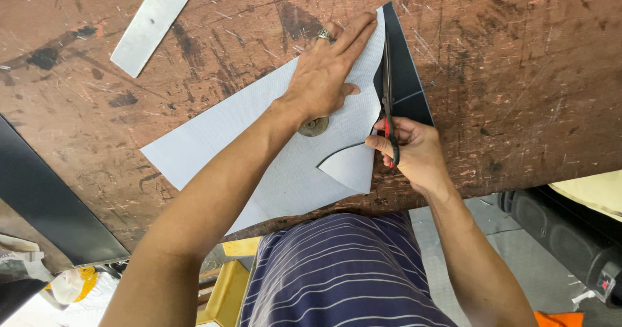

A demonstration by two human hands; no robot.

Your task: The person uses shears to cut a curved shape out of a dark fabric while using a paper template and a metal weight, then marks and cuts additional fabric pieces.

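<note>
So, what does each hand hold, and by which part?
Right hand holds scissors by the handles. Left hand holds nothing; it presses flat on the grey sheet.

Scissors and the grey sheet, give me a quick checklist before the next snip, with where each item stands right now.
1. Left hand flat on the grey sheet, pinning it: ok.
2. Left fingers clear of the scissors blades: ok, though close.
3. Right hand gripped through the handles: ok.
4. Round metal weight on the sheet: ok.
5. Blades following a marked line: cannot tell.
6. Dark sheet under the cut lying flat: ok.
</note>
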